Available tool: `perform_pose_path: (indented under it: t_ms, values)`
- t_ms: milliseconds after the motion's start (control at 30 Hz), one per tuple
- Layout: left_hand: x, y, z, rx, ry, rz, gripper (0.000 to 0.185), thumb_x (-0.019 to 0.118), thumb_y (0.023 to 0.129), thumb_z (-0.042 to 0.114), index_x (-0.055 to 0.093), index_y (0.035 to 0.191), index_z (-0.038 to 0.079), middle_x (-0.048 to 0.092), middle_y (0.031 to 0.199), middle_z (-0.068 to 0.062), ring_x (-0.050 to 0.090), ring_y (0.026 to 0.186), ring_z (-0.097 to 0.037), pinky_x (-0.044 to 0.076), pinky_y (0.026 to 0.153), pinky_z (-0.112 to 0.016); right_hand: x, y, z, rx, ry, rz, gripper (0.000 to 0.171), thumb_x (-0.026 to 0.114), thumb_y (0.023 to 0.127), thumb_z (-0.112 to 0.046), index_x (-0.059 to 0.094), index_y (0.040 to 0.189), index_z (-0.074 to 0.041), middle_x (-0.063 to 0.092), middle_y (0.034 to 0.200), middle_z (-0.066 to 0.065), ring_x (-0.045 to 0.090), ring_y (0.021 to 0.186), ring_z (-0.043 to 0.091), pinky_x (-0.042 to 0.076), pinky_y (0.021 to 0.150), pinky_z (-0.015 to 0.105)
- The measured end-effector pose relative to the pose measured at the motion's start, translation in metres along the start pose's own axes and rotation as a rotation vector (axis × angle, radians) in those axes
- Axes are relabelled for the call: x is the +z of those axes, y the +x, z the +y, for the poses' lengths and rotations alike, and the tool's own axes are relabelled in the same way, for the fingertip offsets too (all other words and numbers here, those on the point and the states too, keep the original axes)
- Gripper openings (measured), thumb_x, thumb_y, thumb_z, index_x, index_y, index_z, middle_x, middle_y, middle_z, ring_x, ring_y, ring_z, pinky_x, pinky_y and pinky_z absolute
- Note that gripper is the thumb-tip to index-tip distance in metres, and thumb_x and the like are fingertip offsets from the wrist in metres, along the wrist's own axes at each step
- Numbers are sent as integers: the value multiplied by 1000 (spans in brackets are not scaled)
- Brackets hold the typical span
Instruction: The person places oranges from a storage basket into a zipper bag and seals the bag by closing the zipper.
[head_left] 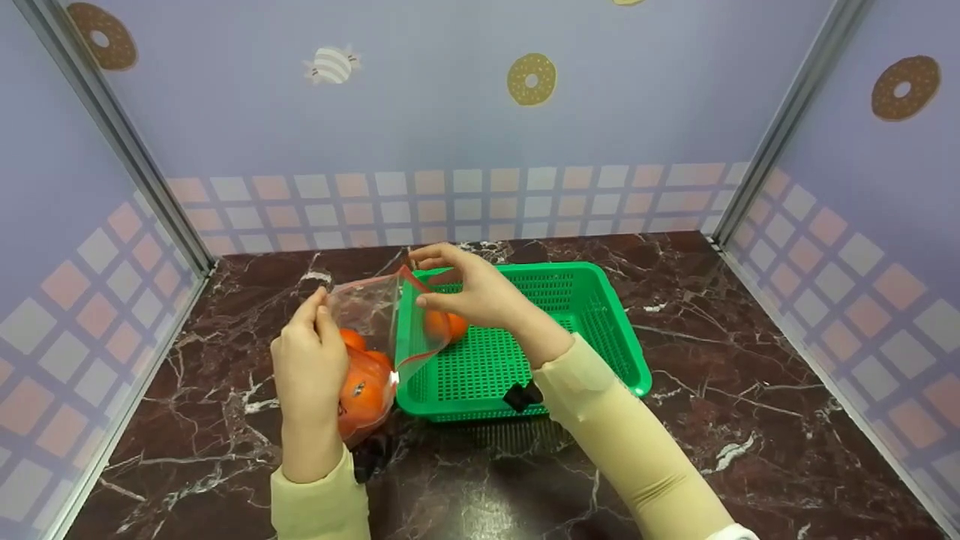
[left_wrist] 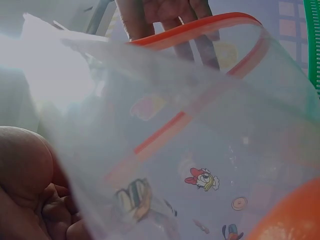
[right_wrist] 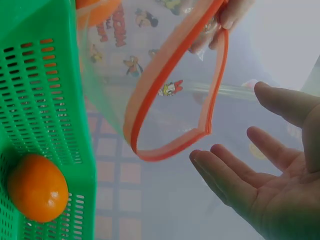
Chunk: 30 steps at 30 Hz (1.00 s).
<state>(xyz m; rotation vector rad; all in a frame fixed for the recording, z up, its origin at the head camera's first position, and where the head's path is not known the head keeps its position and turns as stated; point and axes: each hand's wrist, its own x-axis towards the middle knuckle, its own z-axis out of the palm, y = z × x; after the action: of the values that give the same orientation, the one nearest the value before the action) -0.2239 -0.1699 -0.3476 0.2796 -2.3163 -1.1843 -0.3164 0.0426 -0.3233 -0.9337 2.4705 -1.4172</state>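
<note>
A clear zip bag (head_left: 367, 304) with a red-orange rim and small cartoon prints leans beside the basket, its mouth gaping. Several oranges (head_left: 364, 394) lie in the bag's lower part. My left hand (head_left: 309, 367) pinches the bag's rim on the left side. Over the basket's left edge, my right hand (head_left: 476, 289) has its fingers spread. In the right wrist view those fingers (right_wrist: 225, 175) stand just off the corner of the bag's mouth, holding nothing. One orange (right_wrist: 37, 187) sits inside the green basket (head_left: 611, 322), partly seen through the bag in the head view.
Dark red marble-patterned tabletop (head_left: 750, 420) lies under everything. A patterned back wall (head_left: 450, 112) and side walls enclose it, with metal posts at the corners. Small black pieces (head_left: 519, 397) show at both wrists.
</note>
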Motion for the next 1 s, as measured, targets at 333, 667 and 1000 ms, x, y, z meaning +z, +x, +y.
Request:
perform_pose_path:
  t_ms: [333,667,1000]
  values:
    - [-1,-1,2,-3,2,2,40,44,108,11,59,143,0,64,138,-23,68,112,-46,54,95,-58,-10,9,11,70,-9,52,52,74,96,-23,56,144,-25,59,144,9,61,130,29,50,110,49]
    - [0,-1,-1,-5,1,10,40,44,108,12,60,143,0,63,139,-24,62,123,-48,50,100,-62,-13,23,34,155,-7,82,46,72,98,-25,58,142,-29,59,142,5,60,131,29,54,105,46]
    - [0,-2,0,13,7,12,40,44,108,11,60,141,-1,64,137,-25,66,115,-49,53,94,-62,-10,41,65,235,-55,83,53,75,96,-24,56,146,-24,54,151,11,55,136,35,51,107,50]
